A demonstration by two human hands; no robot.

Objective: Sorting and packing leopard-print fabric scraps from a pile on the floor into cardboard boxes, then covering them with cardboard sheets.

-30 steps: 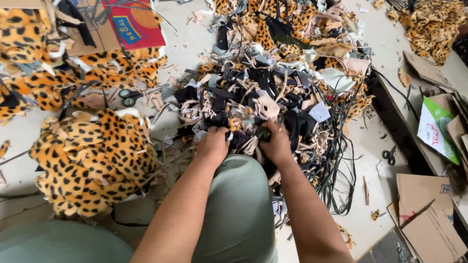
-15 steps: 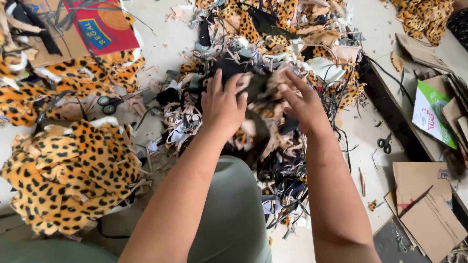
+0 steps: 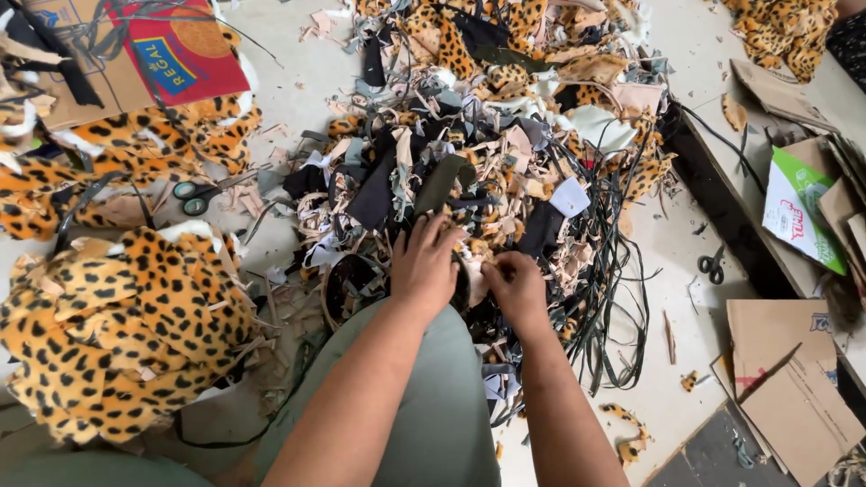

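Fabric scraps (image 3: 487,171) lie heaped on the floor ahead of the knee, where the left hand (image 3: 426,266) spreads open-fingered on them and the right hand (image 3: 514,287) pinches a pale strip; scissors (image 3: 194,197) nearby.

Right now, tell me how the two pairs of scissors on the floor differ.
The teal-handled scissors lie left of the scrap pile, beside leopard-print fabric; the black scissors lie right of it on bare floor near cardboard. The teal pair looks larger, and scraps partly cover its blades; the black pair lies uncovered. Neither is touched: the left hand and right hand are both in the pile.
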